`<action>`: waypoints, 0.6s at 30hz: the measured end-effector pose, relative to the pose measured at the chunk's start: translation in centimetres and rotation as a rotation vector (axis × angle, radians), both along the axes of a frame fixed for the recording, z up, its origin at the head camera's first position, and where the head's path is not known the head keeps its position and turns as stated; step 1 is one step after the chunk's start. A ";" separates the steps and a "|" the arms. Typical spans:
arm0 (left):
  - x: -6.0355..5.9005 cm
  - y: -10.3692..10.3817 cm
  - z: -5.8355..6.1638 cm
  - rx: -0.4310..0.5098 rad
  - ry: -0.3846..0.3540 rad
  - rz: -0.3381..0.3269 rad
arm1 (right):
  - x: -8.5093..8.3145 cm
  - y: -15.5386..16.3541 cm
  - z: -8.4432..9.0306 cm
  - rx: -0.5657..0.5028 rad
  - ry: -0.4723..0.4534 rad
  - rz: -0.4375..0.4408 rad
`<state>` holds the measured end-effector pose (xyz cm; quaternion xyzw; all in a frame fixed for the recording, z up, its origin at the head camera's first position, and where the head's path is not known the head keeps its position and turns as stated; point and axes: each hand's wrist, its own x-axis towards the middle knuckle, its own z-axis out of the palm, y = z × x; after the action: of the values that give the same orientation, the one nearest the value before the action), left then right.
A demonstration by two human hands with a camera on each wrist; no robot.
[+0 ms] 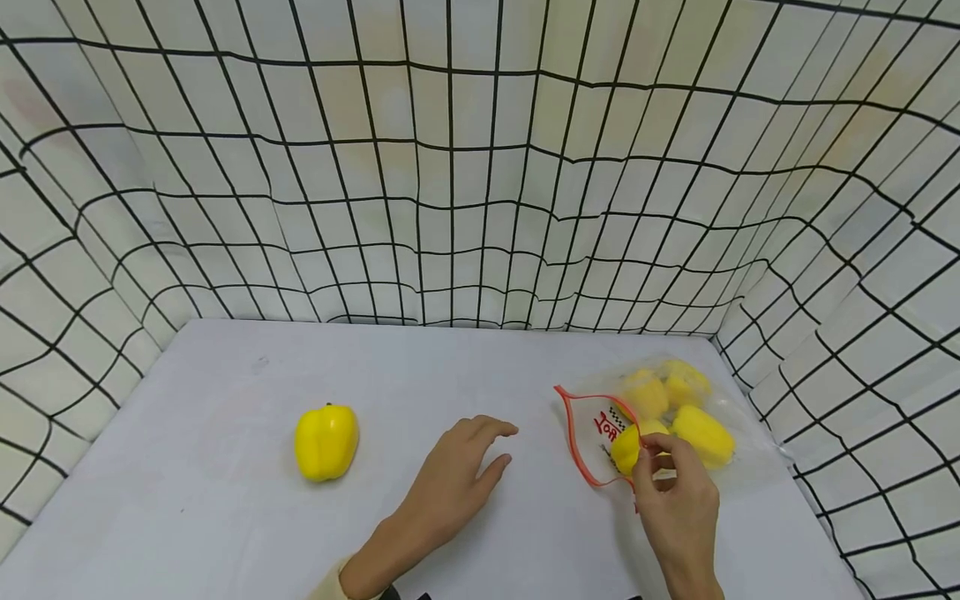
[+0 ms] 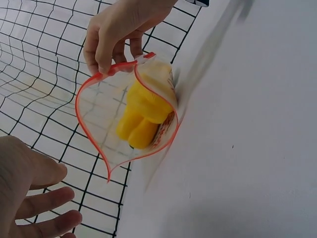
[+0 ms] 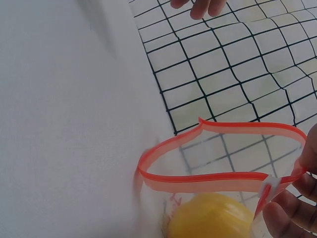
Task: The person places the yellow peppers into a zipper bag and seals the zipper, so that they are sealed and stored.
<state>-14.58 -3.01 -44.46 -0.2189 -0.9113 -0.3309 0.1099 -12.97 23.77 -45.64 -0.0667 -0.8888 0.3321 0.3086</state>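
A clear zip bag (image 1: 572,429) with a red-edged mouth and red lettering lies on the right of the table, its mouth spread wide toward the left. Several yellow bell peppers (image 1: 705,435) are inside it. My right hand (image 1: 678,504) pinches the bag's red edge at the near corner, beside a white slider (image 3: 269,186). A single yellow bell pepper (image 1: 326,442) stands on the table at the left, outside the bag. Between that pepper and the bag, my left hand (image 1: 450,479) hovers with fingers apart and nothing in them.
The white table (image 1: 247,533) is bordered at the back and both sides by white walls covered with a black grid net (image 1: 450,200). The far end of the bag lies close to the right-hand net.
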 end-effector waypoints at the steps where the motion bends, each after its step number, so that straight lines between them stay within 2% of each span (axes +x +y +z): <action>1: 0.0 -0.2 0.0 -0.008 0.015 0.011 | 0.0 0.0 0.0 0.000 -0.001 0.001; 8: 0.2 -2.2 0.2 -0.043 0.098 0.078 | 0.1 0.0 -0.1 0.017 0.006 0.004; 13: 0.5 -3.6 0.2 -0.057 0.121 0.125 | 0.1 0.0 -0.1 0.032 0.028 0.014; 18: 0.7 -5.1 -0.2 -0.046 0.111 0.180 | -0.1 0.0 -0.3 0.067 0.059 0.034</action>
<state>-13.85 -8.12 -44.61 -0.1567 -0.9272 -0.2860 0.1841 -13.04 23.77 -45.95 -0.0312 -0.8910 0.3090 0.3311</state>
